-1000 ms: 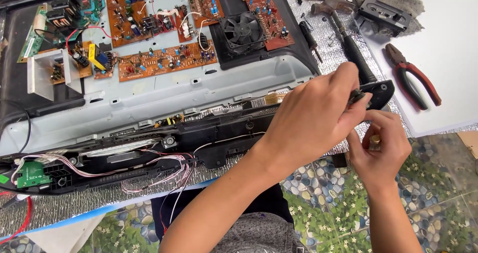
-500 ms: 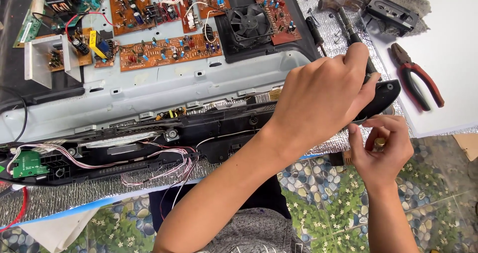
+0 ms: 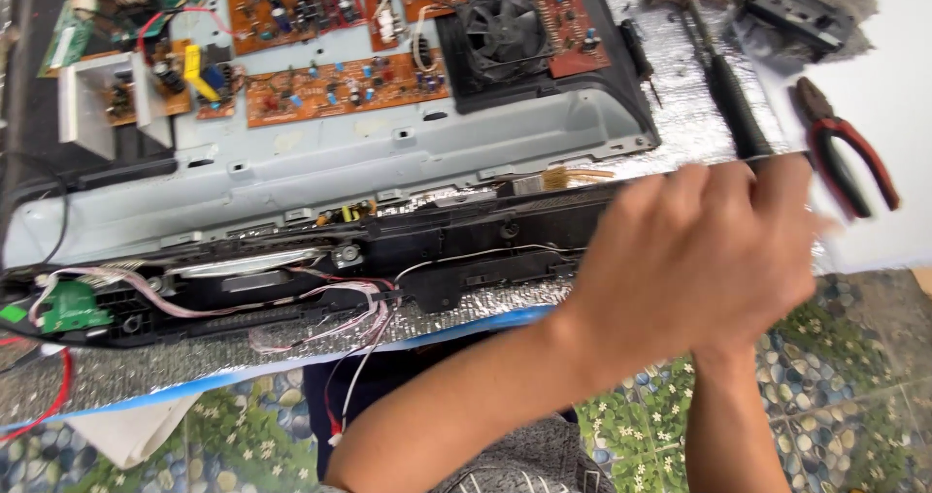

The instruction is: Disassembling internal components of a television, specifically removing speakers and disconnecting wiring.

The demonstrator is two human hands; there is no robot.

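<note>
Left hand (image 3: 694,265) shifted down-frame since earlier views, now motion-blurred, laid over right end of long black bezel strip (image 3: 388,260); whole scene raised in frame. Fingers curled over strip end, hold seemingly closed on it, exact contact blurred. Right hand hidden beneath; grip cannot be told. Strip lies across silver foil mat (image 3: 699,115), front of grey chassis (image 3: 388,153). Red-handled pliers (image 3: 849,153) parked at 2 o'clock, within reach.

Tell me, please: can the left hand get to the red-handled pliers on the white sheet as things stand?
Probably yes. The left hand is at the right end of the long black frame, and the pliers lie just beyond it, on the bare white sheet. Nothing lies over them. The hand is blurred, so what it holds is unclear.
</note>
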